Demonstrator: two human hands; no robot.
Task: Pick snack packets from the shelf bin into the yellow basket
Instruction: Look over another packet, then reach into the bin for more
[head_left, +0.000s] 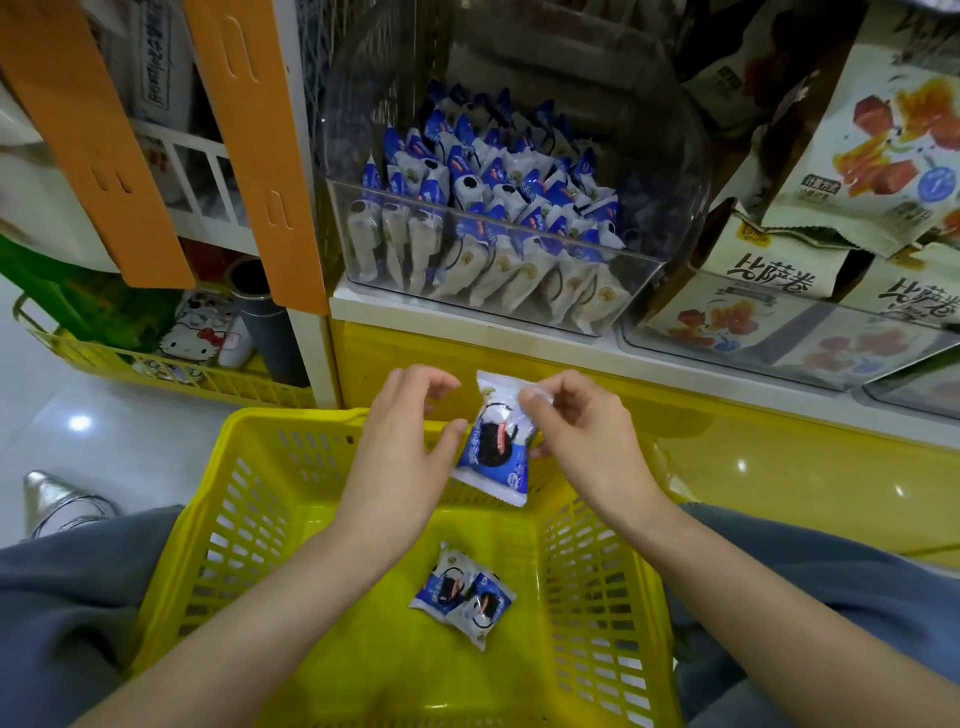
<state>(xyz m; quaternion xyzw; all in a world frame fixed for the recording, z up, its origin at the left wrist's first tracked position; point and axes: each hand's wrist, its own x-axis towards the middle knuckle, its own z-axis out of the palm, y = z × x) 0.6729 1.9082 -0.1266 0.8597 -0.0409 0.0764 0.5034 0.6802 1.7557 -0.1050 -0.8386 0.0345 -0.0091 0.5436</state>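
Hands: right hand (582, 431) pinches the upper right edge of one snack packet (496, 441) between thumb and fingertips. The left hand (410, 447) grasps nothing; its fingers are loosely curled and the thumb tip is at the packet's left edge, touching it or just beside it.

Item in transit: the blue-and-white snack packet hangs tilted, its lower end over the far rim of the yellow basket (291, 415) and inside the basket's outline.

Items already delivered: two matching packets (462, 595), overlapping, lie on the basket floor near its middle.

Source: the clear shelf bin (639, 280) stands at the front edge of the shelf (415, 306), above and beyond the basket. It holds many more packets (493, 208), stacked on end.

Adjacent stock: large printed bags (779, 280) are to the right of the bin.

Step in hand, as judged: release of the third packet into the basket.

Handling note: bring the packet a little nearer, clear of the far rim, before the right hand lets go, so that it cannot catch on the rim or slip outside. The wrapper looks light and slippery, so a low drop towards the two on the floor should land it cleanly. The left hand can draw aside or go to the bin.
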